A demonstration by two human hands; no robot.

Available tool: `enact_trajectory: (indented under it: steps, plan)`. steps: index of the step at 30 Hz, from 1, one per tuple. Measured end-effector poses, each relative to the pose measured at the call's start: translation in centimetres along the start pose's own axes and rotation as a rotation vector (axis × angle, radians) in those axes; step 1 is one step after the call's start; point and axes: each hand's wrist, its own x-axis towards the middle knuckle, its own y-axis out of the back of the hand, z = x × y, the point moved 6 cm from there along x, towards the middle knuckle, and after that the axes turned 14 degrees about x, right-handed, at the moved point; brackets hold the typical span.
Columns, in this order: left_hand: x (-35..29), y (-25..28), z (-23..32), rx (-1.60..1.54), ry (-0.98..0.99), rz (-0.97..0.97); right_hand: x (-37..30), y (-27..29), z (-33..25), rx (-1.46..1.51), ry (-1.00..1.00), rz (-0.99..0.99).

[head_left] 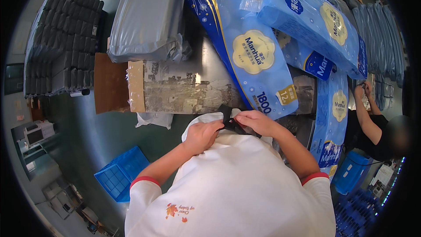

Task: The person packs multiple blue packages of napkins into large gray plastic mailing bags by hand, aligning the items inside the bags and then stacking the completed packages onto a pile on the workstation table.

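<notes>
black, thin, floppy-looking strip, material unclear (233, 126): between hands, against white fabric shirt (245, 180) | left hand (201, 135): fingers curled narrow at its left edge | right hand (258, 122): fingers pinching right side | likely light, soft, unbreakable, maybe slippery; grip both edges

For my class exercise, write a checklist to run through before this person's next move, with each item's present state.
1. Left hand on the black item: ok.
2. Right hand on the black item: ok.
3. Black item fully visible: not ok, fingers cover part of it.
4. Blue packs lying apart from each other: not ok, they overlap.
5. Co-worker's hands clear of the person's: ok, far right.
6. Black item fastened: cannot tell.
</notes>
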Motion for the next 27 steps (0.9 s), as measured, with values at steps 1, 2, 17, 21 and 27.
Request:
enact_trajectory:
  steps: [1,2,17,21,27]
  plan:
    - [0.0,0.1,0.1,0.009,-0.042,0.019,0.1,-0.1,0.3,0.068,-0.017,-0.026]
    - [-0.1,0.2,0.3,0.033,-0.091,0.031,0.2,-0.2,0.5,0.124,-0.07,-0.053]
    - [-1.7,-3.1,-3.5,-0.671,0.814,-0.6,0.2,-2.0,1.0,0.62,-0.24,-0.171]
    - [-0.4,-3.4,-2.7,-1.505,0.948,-0.643,0.0,-2.0,0.3,0.487,-0.134,-0.18]
    - [0.8,-3.5,-2.6,-1.265,0.779,-0.69,0.1,-0.8,0.6,0.303,-0.125,-0.135]
